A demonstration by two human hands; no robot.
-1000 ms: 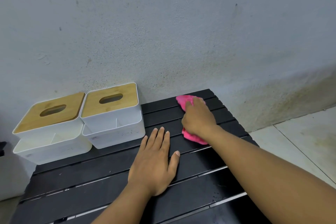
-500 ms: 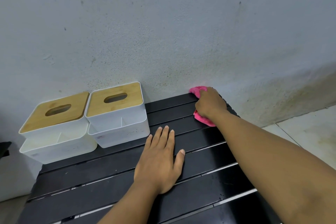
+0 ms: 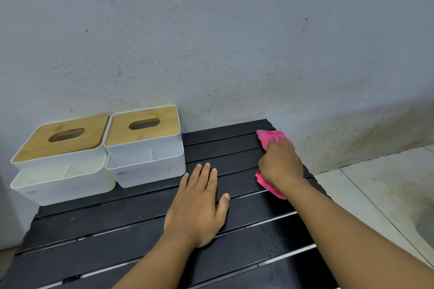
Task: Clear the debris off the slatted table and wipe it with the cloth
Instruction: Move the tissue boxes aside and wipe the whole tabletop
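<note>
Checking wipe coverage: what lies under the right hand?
A bunched pink cloth, showing past the right hand at both ends, on the slatted table. Anything beneath the cloth is covered.

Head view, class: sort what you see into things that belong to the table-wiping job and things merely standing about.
Belongs to the job:
pink cloth, gripped by the right hand
slatted table
left hand, flat on the table

Merely standing about:
left tissue box and right tissue box, side by side
tiled floor

L hand (image 3: 197,204) flat, palm down, fingers straight; R hand (image 3: 280,164) curled, gripping cloth (image 3: 270,135), arm stretched fwd.
</note>
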